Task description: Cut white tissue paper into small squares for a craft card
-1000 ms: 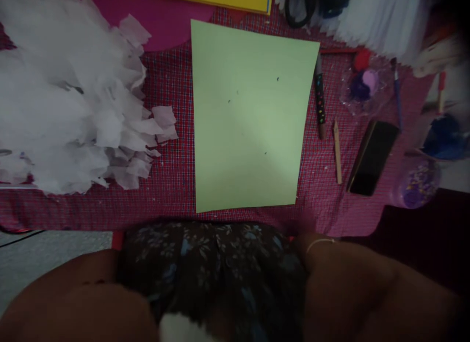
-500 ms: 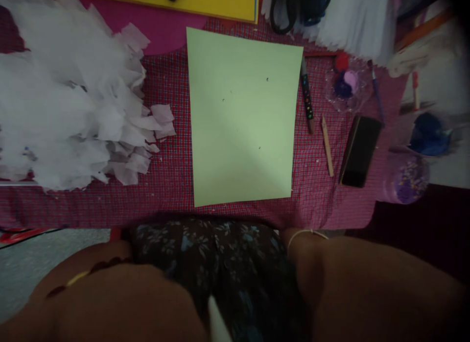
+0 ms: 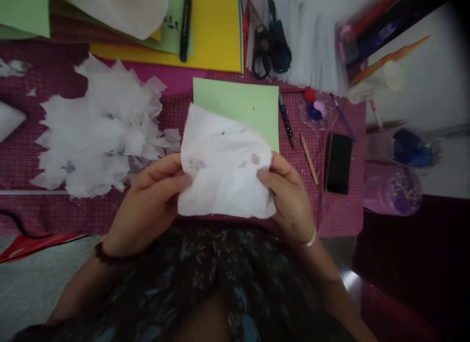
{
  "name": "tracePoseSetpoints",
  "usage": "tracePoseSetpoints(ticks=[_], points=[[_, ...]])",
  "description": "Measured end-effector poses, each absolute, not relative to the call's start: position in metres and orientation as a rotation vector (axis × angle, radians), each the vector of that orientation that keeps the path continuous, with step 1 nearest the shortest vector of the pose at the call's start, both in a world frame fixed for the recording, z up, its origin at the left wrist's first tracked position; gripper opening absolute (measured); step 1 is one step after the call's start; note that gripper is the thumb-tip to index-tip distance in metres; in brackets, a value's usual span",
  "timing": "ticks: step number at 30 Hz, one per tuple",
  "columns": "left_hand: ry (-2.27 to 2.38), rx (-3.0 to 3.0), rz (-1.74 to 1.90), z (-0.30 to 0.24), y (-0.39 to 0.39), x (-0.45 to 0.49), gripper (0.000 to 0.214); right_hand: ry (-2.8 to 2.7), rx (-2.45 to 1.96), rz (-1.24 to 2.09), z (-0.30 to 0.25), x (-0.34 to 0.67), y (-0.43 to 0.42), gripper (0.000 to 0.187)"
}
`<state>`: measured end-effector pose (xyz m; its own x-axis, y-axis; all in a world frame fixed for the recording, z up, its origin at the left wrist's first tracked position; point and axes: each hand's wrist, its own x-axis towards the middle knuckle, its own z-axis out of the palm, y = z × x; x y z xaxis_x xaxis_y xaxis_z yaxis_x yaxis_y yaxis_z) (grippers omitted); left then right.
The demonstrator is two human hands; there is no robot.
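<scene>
A thin white sheet with dark smudges, tissue paper (image 3: 223, 185) by its look, is stretched between my two hands. My left hand (image 3: 150, 200) pinches its left edge between thumb and fingers. On the opposite edge, my right hand (image 3: 290, 195) grips the tissue paper the same way. Beneath and behind the sheet lies a pale green paper (image 3: 235, 97) with a small dark speck, its lower part covered from view. To the left of it spreads a heap of torn white tissue pieces (image 3: 99, 131).
Right of the green paper lie a dotted pen (image 3: 286, 120), a wooden stick (image 3: 309, 158), a phone (image 3: 338, 163) and a clear paint dish (image 3: 317, 111). Black scissors (image 3: 261, 53) rest on folded white paper at the back. A marker (image 3: 185, 26) lies on yellow sheets (image 3: 216, 33).
Both hands have come up from the lap over the table, now holding the tissue paper between them. The view has shifted, showing more of the table's far side.
</scene>
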<state>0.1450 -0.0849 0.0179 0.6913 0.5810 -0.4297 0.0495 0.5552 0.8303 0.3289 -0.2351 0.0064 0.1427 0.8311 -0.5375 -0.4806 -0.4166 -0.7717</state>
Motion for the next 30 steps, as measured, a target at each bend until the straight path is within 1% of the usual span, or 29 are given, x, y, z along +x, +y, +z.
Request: tracePoseSetpoints(ticks=[3, 7, 9, 11, 14, 16, 18, 19, 21, 23, 24, 27, 30], points=[[0.715, 0.759, 0.346, 0.006, -0.070, 0.157, 0.025, -0.420, -1.345, 1.461, 0.016, 0.340, -0.181, 0.042], [0.737, 0.783, 0.344, -0.004, -0.061, 0.170, 0.023, -0.403, -1.334, 1.294, -0.019, 0.349, -0.176, 0.031], [0.832, 0.816, 0.362, -0.007, -0.060, 0.172, 0.020, -0.414, -1.291, 1.321, -0.033, 0.355, -0.180, 0.035], [0.877, 0.869, 0.330, -0.009, -0.059, 0.172, 0.022, -0.400, -1.205, 1.400, -0.037, 0.360, -0.179, 0.042], [0.829, 0.946, 0.165, -0.009, -0.055, 0.170, 0.026, -0.297, -1.070, 1.437, -0.037, 0.364, -0.172, 0.044], [0.817, 0.942, 0.112, -0.008, -0.053, 0.170, 0.027, -0.234, -1.069, 1.427, -0.037, 0.362, -0.167, 0.035], [0.816, 0.862, 0.178, -0.009, -0.053, 0.171, 0.026, -0.172, -1.106, 1.362, -0.038, 0.357, -0.163, 0.024], [0.794, 0.798, 0.245, -0.009, -0.055, 0.172, 0.027, -0.138, -1.118, 1.305, -0.038, 0.354, -0.162, 0.022], [0.694, 0.672, 0.363, -0.012, -0.060, 0.172, 0.040, -0.072, -1.116, 1.158, -0.038, 0.348, -0.160, 0.021], [0.603, 0.608, 0.399, -0.015, -0.067, 0.172, 0.051, -0.040, -1.101, 1.055, -0.038, 0.343, -0.160, 0.021], [0.599, 0.599, 0.392, -0.016, -0.071, 0.171, 0.052, -0.039, -1.096, 1.031, -0.038, 0.342, -0.161, 0.022], [0.771, 0.642, 0.424, -0.019, -0.077, 0.170, 0.040, -0.102, -1.105, 1.069, -0.036, 0.342, -0.167, 0.023], [0.917, 0.753, 0.482, -0.019, -0.076, 0.169, 0.033, -0.282, -1.158, 1.224, -0.034, 0.347, -0.177, 0.027]])
